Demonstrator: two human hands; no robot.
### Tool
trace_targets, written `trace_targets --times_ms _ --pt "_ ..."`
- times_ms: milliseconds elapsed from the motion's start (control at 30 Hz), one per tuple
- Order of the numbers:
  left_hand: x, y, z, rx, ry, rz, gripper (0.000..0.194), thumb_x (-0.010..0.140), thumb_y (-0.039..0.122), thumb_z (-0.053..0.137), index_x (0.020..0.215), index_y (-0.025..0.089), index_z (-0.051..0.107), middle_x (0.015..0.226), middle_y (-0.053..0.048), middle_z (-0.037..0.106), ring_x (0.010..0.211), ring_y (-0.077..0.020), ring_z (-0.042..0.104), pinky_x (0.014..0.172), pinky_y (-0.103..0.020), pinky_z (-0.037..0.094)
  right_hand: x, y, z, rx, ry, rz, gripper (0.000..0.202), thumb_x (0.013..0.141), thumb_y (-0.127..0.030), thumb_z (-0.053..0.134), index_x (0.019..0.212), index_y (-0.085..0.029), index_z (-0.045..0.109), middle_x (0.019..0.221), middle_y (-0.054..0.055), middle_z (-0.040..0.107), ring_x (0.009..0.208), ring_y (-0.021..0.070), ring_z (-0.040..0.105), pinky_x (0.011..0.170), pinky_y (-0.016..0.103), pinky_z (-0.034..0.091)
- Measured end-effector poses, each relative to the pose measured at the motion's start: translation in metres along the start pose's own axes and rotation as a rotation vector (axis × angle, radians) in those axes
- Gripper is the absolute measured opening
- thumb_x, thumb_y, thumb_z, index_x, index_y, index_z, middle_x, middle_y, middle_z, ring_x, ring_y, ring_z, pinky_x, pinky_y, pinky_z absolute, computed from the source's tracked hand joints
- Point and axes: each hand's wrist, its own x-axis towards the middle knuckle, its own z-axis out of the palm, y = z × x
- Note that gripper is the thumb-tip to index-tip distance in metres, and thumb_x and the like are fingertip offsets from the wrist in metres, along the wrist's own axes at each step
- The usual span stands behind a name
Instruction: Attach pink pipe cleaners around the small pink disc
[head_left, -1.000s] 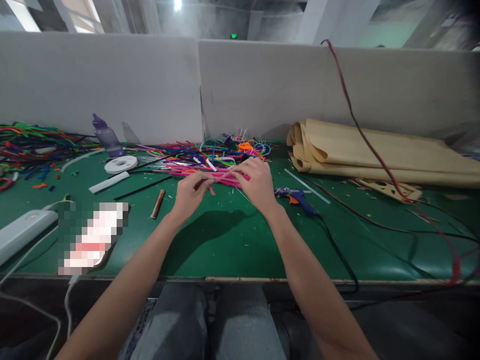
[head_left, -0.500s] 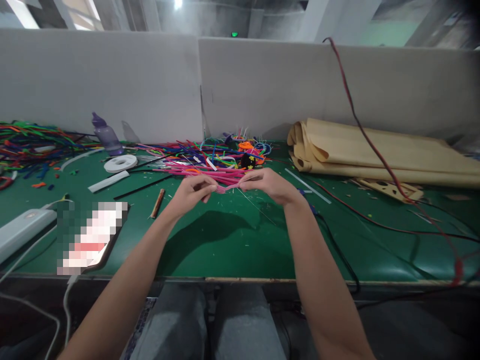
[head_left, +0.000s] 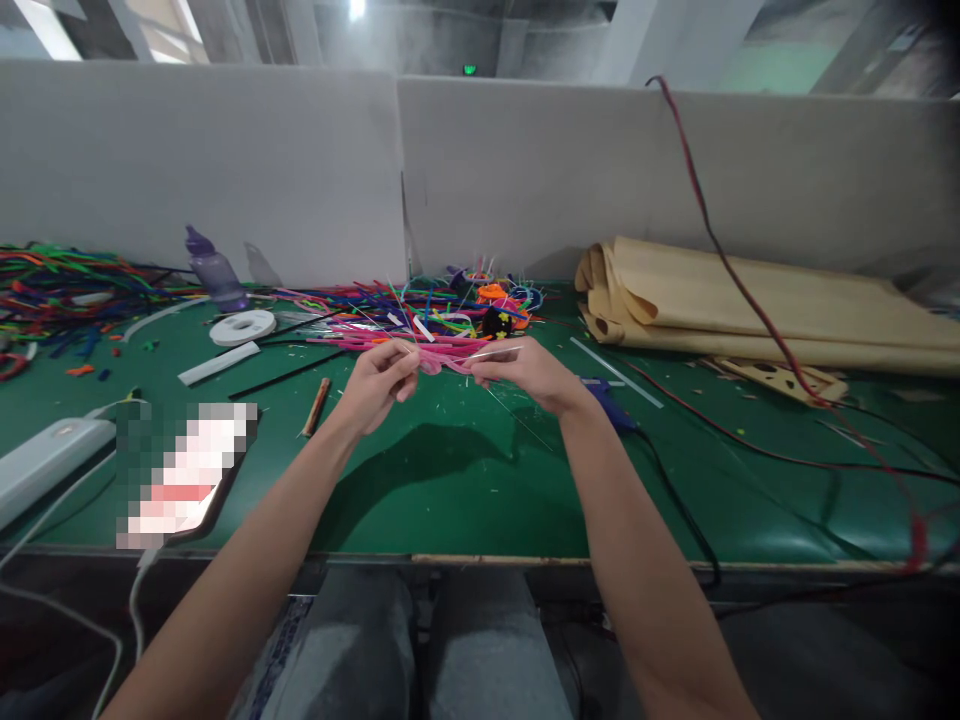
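A pink stem (head_left: pixel 431 367) with a looped part is stretched between my two hands, above the green table. My left hand (head_left: pixel 384 380) pinches its left end with closed fingers. On the other side my right hand (head_left: pixel 517 372) has thumb and fingers pressed together on the right part of the stem, and a thin pale strand lies across those fingers. Just behind the hands lies a bundle of pink stems (head_left: pixel 360 340). A black piece with yellow flowers (head_left: pixel 496 321) sits beyond, among orange and multicoloured stems.
White tape roll (head_left: pixel 242 327), purple bottle (head_left: pixel 215 270) and phone (head_left: pixel 191 475) are on the left, with a white power strip (head_left: pixel 52 455). Rolled brown paper (head_left: pixel 735 300) lies back right. A blue glue gun (head_left: pixel 611 405) with a black cord is beside my right forearm.
My hands have shifted slightly left, and the pink stem between them now shows a loop near my left fingers. More of the blue glue gun shows beside my right wrist.
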Motion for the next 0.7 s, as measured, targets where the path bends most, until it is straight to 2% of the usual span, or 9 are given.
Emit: trace_targets --times_ms 67,167,233,300,400,567,700 --pt "0.001 -0.003 0.002 0.005 0.054 0.016 0.019 0.072 0.030 0.070 0.069 0.015 0.058 0.059 0.002 0.054 0.038 -0.0017 0.038 0.038 -0.018 0.025 0.001 -0.001 0.003 -0.052 0.072 -0.023 0.014 0.071 -0.030 0.067 0.078 -0.018 0.071 0.066 0.001 0.064 0.063 0.0127 0.056 0.063 0.028 0.044" --pt "0.004 -0.008 0.002 0.009 0.142 0.055 0.018 0.071 0.030 0.070 0.070 0.015 0.060 0.059 0.003 0.052 0.038 -0.0006 0.037 0.037 -0.018 0.023 0.004 0.000 0.004 -0.184 0.271 -0.088 0.013 0.073 -0.030 0.066 0.077 -0.019 0.071 0.071 0.002 0.066 0.065 0.0139 0.057 0.063 0.030 0.044" --pt "0.006 -0.010 0.001 0.014 0.187 0.082 0.018 0.071 0.030 0.070 0.071 0.015 0.061 0.059 0.004 0.050 0.037 -0.0002 0.036 0.036 -0.018 0.022 0.007 0.001 0.005 -0.332 0.429 -0.179 0.012 0.075 -0.028 0.063 0.078 -0.020 0.071 0.075 0.003 0.068 0.069 0.0152 0.057 0.067 0.031 0.044" --pt "0.007 -0.012 0.000 0.023 0.216 0.106 0.017 0.072 0.030 0.069 0.072 0.015 0.062 0.058 0.005 0.048 0.036 -0.0002 0.036 0.036 -0.018 0.021 0.009 0.003 0.006 -0.493 0.521 -0.285 0.013 0.079 -0.026 0.059 0.077 -0.020 0.070 0.079 0.004 0.069 0.074 0.0165 0.058 0.072 0.032 0.043" --pt "0.007 -0.015 -0.001 0.007 0.254 0.133 0.015 0.073 0.029 0.069 0.073 0.016 0.062 0.055 0.006 0.045 0.038 -0.0005 0.035 0.036 -0.018 0.022 0.009 0.006 0.010 -0.639 0.502 -0.335 0.015 0.081 -0.026 0.055 0.078 -0.021 0.069 0.079 0.004 0.069 0.074 0.0170 0.058 0.074 0.032 0.043" --pt "0.009 -0.017 -0.002 -0.071 0.320 0.121 0.017 0.072 0.029 0.070 0.070 0.017 0.058 0.052 0.008 0.038 0.038 -0.0007 0.032 0.037 -0.017 0.025 0.007 0.009 0.020 -0.704 0.366 -0.291 0.018 0.084 -0.027 0.051 0.086 -0.020 0.068 0.079 0.003 0.069 0.068 0.0156 0.058 0.068 0.029 0.041" --pt "0.008 -0.016 -0.002 -0.174 0.307 0.062 0.022 0.071 0.029 0.071 0.067 0.017 0.053 0.050 0.009 0.031 0.037 -0.0004 0.029 0.037 -0.016 0.026 0.008 0.011 0.027 -0.707 0.299 -0.305 0.019 0.086 -0.028 0.050 0.088 -0.021 0.067 0.083 0.004 0.069 0.071 0.0157 0.059 0.067 0.028 0.040"
